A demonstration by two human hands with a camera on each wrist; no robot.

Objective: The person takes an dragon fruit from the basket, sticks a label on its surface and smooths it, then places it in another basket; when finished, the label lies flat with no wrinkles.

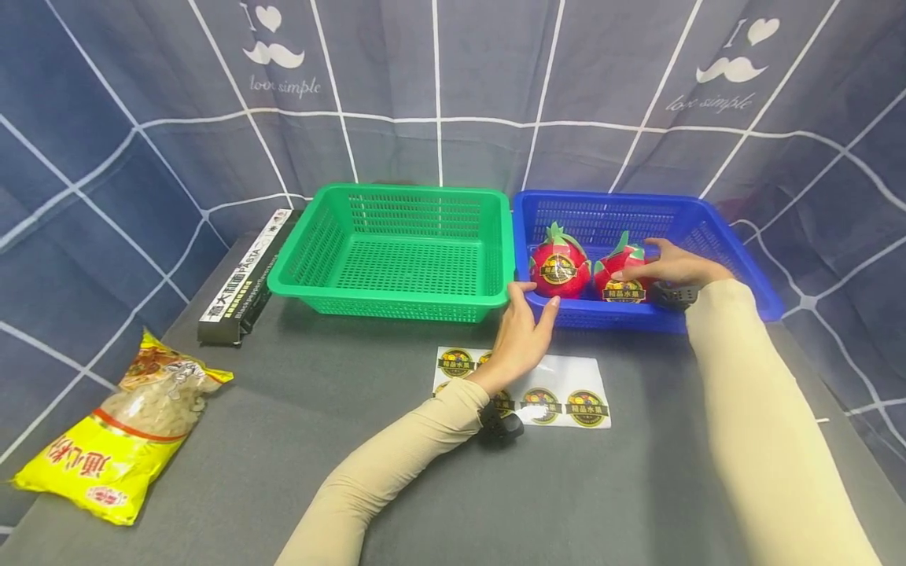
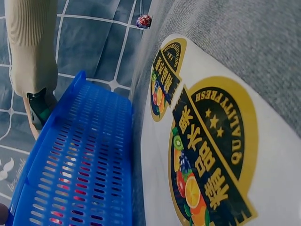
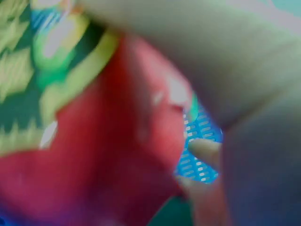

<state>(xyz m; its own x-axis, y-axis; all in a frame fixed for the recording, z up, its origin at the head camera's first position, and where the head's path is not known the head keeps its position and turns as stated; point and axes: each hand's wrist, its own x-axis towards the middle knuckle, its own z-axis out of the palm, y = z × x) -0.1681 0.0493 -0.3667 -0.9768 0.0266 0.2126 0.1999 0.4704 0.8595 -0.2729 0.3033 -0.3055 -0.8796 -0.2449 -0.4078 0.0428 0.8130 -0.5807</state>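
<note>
Two red dragon fruits with green leaf tips and round black-and-gold labels sit in the blue basket. My right hand grips the right dragon fruit, thumb in front and fingers behind; up close it fills much of the right wrist view, blurred. Beside it stands the left dragon fruit, untouched. At the basket's near left corner, my left hand holds the rim between thumb and fingers. Below that hand lies a white sticker sheet with several round fruit labels, partly covered by the left wrist.
A green basket stands left of the blue one. Farther left are a black-and-white pasta box and a yellow bag of pasta on the grey table. Checked curtains hang behind and at both sides.
</note>
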